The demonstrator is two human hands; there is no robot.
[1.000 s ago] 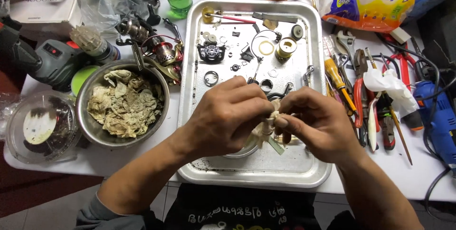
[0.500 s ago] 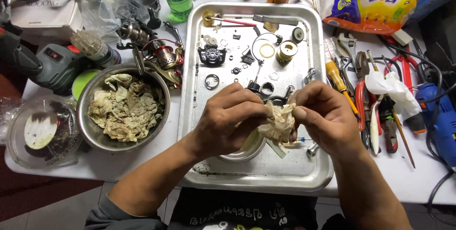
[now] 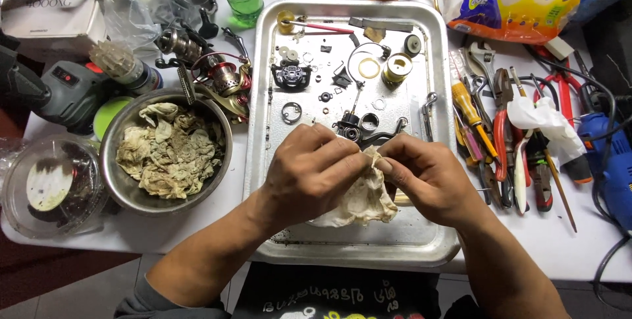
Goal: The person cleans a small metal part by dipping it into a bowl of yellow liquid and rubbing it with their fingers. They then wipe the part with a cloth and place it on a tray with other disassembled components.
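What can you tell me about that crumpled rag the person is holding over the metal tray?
The rag is a small, crumpled piece of thin cloth or paper, off-white with yellowish-brown stains. It is bunched up between the left hand and right hand, whose fingertips pinch its top edge together. Its loose lower part hangs down onto the metal tray. Whether it wraps anything is hidden.

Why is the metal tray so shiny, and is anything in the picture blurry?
Head view: light from above bounces off the metal tray, so its bare bottom and rim glare pale. The left hand and right hand, pinching a stained rag, look sharp, as do the small parts. The table edges bend slightly, a wide-lens effect. Shadows are soft.
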